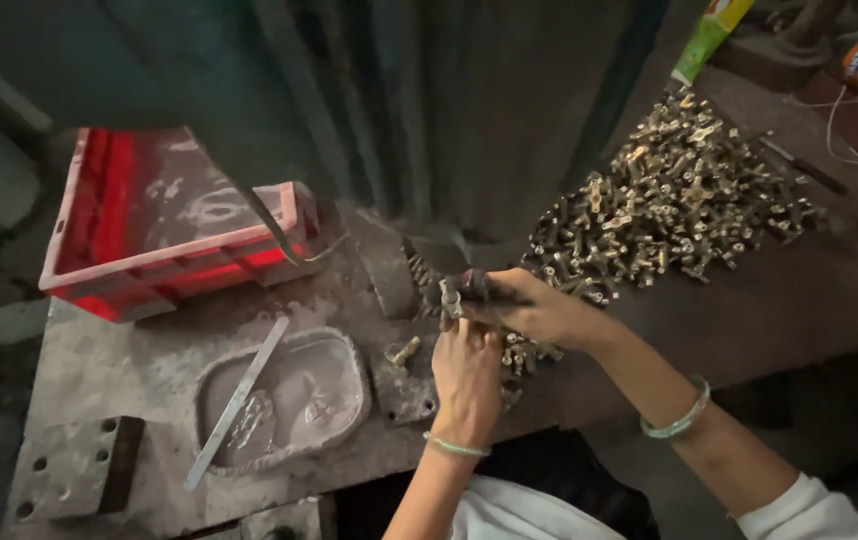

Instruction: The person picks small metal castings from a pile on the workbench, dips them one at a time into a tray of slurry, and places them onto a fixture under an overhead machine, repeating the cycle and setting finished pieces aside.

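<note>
My left hand (466,380) reaches up from below and its fingertips pinch a small brass fitting (451,299) at the foot of the dark machine (429,120). My right hand (539,308) comes in from the right and grips a dark knob-like part (471,288) just beside that fitting. Both hands meet over the grimy metal bench (129,360). A loose brass fitting (403,351) lies left of my left hand. Several more fittings lie under my right wrist (524,355).
A large heap of brass fittings (674,195) covers the bench at the right. A red plastic crate (164,225) stands at the left. A shallow metal tray (284,400) with grey liquid holds a flat metal strip (239,398). A dark pen-like tool (804,165) lies beyond the heap.
</note>
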